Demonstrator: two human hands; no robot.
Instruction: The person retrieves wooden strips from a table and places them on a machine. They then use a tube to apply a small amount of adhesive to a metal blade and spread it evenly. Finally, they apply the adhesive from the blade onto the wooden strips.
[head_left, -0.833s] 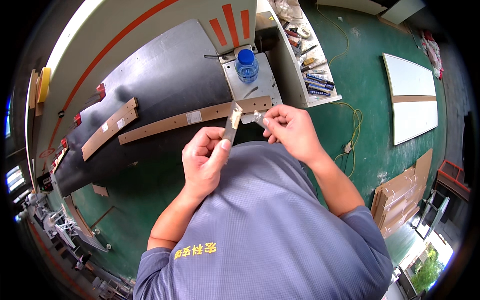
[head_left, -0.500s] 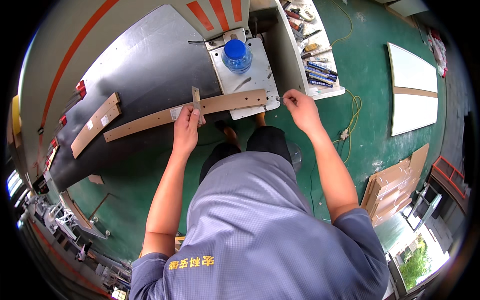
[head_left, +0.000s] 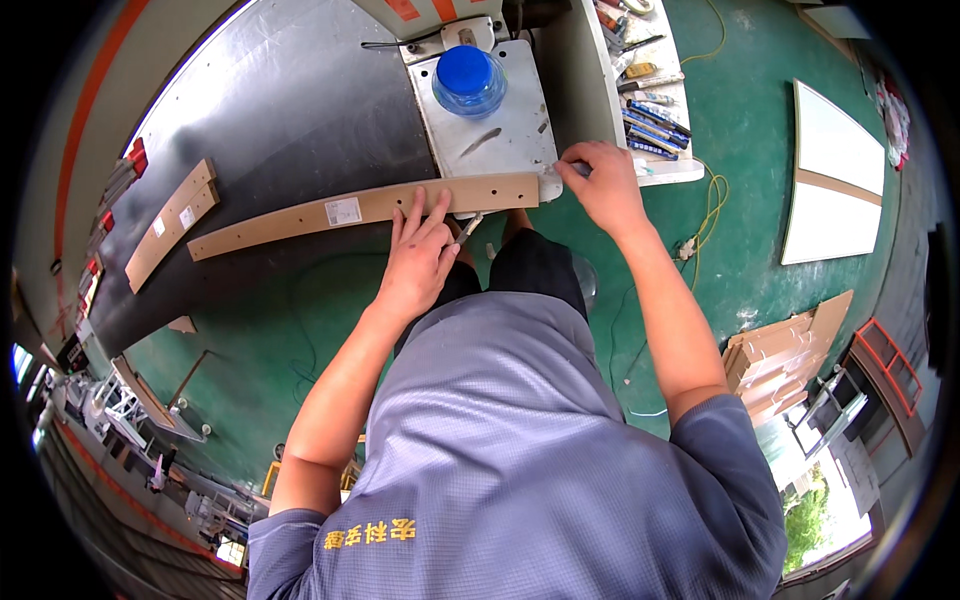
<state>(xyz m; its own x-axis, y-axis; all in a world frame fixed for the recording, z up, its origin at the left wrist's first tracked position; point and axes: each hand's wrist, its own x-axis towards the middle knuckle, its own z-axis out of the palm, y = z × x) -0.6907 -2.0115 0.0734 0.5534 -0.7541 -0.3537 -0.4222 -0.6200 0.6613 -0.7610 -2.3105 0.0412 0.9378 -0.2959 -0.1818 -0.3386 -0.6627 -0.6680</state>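
Left hand (head_left: 418, 262) at frame centre, fingers spread flat on the near edge of the long brown board strip (head_left: 360, 212), gripping nothing; a small metal tool (head_left: 470, 228) sticks out just beside its thumb. Right hand (head_left: 600, 185) right of centre, fingers pinched at the strip's right end, contents not clear. Strip lies across the dark surface (head_left: 290, 120). Beyond it, blue-capped water bottle (head_left: 468, 80) on a grey plate (head_left: 500, 140).

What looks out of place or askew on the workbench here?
Nothing stands out. The long wooden strip lies flat across the dark bench under the left hand; the right hand rests at the metal plate, where the blue-capped bottle stands upright.
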